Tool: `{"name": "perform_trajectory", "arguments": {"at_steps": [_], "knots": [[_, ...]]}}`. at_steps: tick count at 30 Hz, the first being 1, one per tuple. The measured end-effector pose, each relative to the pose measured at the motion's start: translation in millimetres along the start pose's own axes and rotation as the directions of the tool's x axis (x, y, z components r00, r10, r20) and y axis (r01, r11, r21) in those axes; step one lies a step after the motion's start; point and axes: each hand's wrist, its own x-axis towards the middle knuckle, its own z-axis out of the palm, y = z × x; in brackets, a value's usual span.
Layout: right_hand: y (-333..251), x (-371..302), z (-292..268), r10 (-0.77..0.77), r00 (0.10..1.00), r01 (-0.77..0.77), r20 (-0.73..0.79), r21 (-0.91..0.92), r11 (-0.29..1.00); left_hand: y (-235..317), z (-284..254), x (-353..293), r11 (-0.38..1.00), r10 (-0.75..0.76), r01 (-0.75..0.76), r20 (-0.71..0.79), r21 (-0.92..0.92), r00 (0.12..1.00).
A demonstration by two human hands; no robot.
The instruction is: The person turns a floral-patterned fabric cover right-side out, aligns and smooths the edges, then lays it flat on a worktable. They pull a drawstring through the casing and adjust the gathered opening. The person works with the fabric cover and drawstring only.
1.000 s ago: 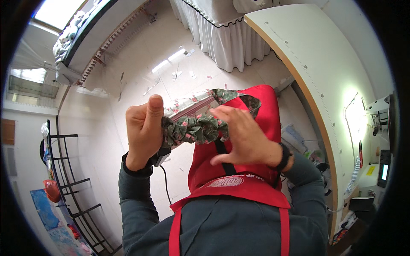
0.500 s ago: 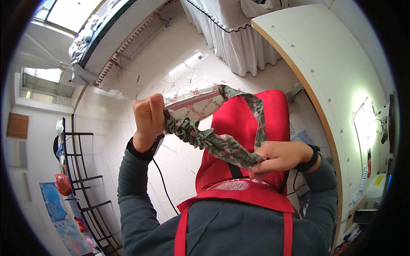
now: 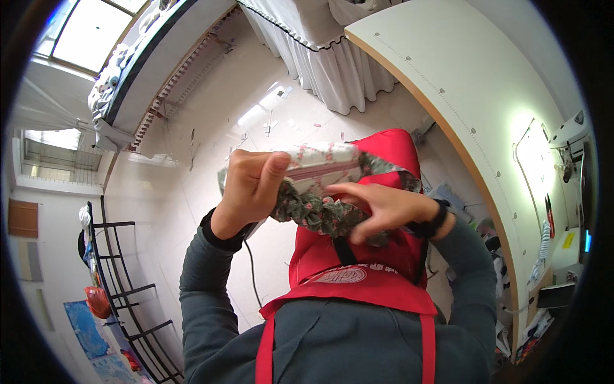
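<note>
In front of my chest is a small white floral zip pouch (image 3: 329,157) with a pink zipper. A dark green floral fabric strap (image 3: 313,214) runs below it, bunched into tight gathers. My left hand (image 3: 251,185) is closed in a fist round the pouch's left end and the strap, thumb uppermost. On the strap's right part, my right hand (image 3: 387,208) has its fingers above and its thumb below, with gathered fabric between them. The strap's right end is partly hidden under this hand, and its loop at the pouch's right side is smeared by motion.
A red apron (image 3: 377,288) covers my lap. To my right curves a long white table (image 3: 448,70) with a wood-coloured edge and a lit machine. Scraps lie on the pale floor (image 3: 211,192). A black metal rack (image 3: 128,288) stands left, and a white-draped table (image 3: 332,77) ahead.
My right hand has moved left along the strap, toward my left hand. The strap, stretched out before, is now bunched. My left hand and the pouch have shifted slightly right.
</note>
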Motion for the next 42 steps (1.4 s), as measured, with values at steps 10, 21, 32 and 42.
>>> {"name": "perform_trajectory", "arguments": {"at_steps": [10, 21, 32, 42], "knots": [[-31, -70, -5, 0.002, 0.993, 0.048, 0.119, -0.417, 0.908, -34, -5, -11, 0.992, -0.044, 0.065, -0.189, 0.11, 0.981], [-36, 25, 10, -0.04, 0.999, 0.04, -0.015, 0.027, 0.999, 2, 19, 9, 0.996, 0.015, -0.006, 0.099, -0.09, 0.995], [-39, -49, 1, 0.086, 0.996, -0.084, -0.002, -0.228, 0.97, -72, 4, -23, 0.984, -0.173, 0.175, -0.042, 0.046, 0.984], [-124, 62, -18, -0.218, 0.948, 0.209, -0.234, -0.063, 0.976, -15, -35, -3, 0.981, -0.121, 0.182, -0.52, 0.068, 0.846]]}}
